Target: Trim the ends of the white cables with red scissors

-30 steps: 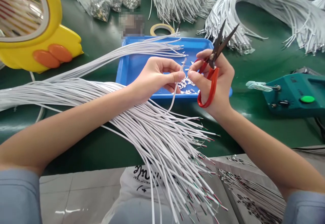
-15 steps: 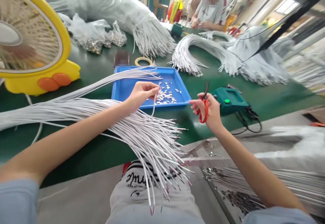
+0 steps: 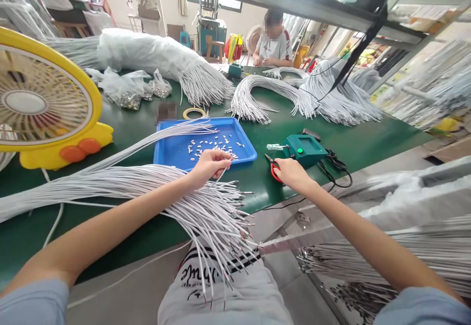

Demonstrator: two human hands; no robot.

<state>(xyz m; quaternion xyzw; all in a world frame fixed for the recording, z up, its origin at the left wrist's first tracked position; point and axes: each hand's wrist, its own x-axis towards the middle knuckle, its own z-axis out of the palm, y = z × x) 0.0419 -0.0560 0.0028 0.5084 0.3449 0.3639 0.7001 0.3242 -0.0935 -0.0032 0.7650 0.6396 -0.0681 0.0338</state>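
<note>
My left hand (image 3: 210,164) is closed in a pinch on one white cable at the near edge of the blue tray (image 3: 169,152), which holds small cut cable pieces (image 3: 211,147). A fanned bundle of white cables (image 3: 198,206) lies under that hand and hangs over the table's front edge. My right hand (image 3: 290,173) rests on the green table, closed round the red-handled scissors (image 3: 273,168), just left of a small green box device (image 3: 306,149).
A yellow duck-shaped fan (image 3: 44,109) stands at the left. A tape roll (image 3: 194,113), bags of metal parts (image 3: 127,92) and more cable bundles (image 3: 294,94) lie farther back. Another person (image 3: 274,45) sits at the far end. A shelf bar runs overhead.
The view has tilted up from the hands to the whole room. My right hand has dropped to the table with the scissors; my left hand has sunk to the tray's near edge.
</note>
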